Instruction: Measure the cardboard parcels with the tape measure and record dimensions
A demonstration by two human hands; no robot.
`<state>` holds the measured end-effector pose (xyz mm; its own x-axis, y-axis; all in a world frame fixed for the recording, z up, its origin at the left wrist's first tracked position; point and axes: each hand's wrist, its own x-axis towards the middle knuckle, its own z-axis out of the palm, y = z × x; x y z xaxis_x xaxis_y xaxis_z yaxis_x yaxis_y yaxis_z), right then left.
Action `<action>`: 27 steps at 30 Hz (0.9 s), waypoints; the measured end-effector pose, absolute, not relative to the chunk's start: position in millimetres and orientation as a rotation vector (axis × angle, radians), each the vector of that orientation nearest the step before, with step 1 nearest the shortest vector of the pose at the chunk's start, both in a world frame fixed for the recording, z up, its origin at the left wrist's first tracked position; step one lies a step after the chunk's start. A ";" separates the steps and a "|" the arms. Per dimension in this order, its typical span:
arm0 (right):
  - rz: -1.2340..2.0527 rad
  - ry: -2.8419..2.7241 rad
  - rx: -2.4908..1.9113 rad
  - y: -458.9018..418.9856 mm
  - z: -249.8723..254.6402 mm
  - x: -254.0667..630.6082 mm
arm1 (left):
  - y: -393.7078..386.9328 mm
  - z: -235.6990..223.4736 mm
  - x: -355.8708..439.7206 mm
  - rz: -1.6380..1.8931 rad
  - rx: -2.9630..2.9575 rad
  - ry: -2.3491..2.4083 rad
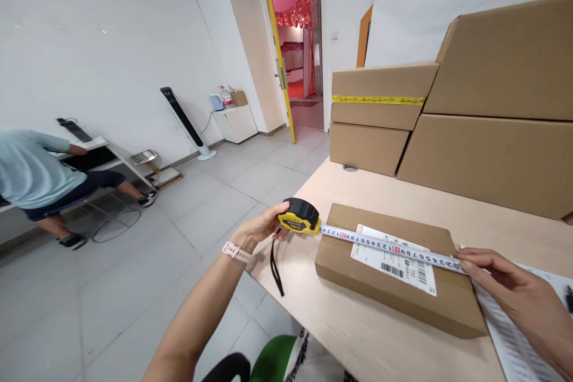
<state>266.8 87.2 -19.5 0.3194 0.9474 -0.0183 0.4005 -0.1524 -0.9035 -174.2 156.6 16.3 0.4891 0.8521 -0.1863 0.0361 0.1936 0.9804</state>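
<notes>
A flat cardboard parcel with a white shipping label lies on the light wooden table. My left hand grips a yellow and black tape measure at the parcel's left end, its black strap hanging down. The white tape blade runs across the parcel's top. My right hand pinches the blade's tip at the parcel's right edge.
Large cardboard boxes are stacked at the back of the table, one with yellow tape. A printed sheet lies under my right hand. Another person sits at the left by a shelf. A tower fan, a small cabinet and an open doorway stand beyond.
</notes>
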 end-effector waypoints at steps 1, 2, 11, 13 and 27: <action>0.789 -1.214 -1.721 86.9 -19.4 266.8 | 156.8 16.3 -174.2 0.697 1.256 0.904; 0.785 -1.210 -1.720 86.6 -19.6 267.0 | 156.9 16.3 -174.3 0.698 1.256 0.903; 0.856 -1.137 -1.728 86.8 -20.4 267.4 | 157.1 13.8 -175.6 0.710 1.233 0.916; 0.872 -1.124 -1.711 87.0 -21.5 267.8 | 156.7 14.1 -175.1 0.705 1.226 0.914; 0.893 -1.120 -1.682 86.3 -20.2 265.7 | 156.8 12.7 -173.7 0.708 1.206 0.903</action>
<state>265.7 86.3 -20.2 0.3292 0.9405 -0.0838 0.2916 -0.1857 -0.9383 -173.7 156.8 12.7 0.4805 0.8531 -0.2033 0.0062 0.2285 0.9735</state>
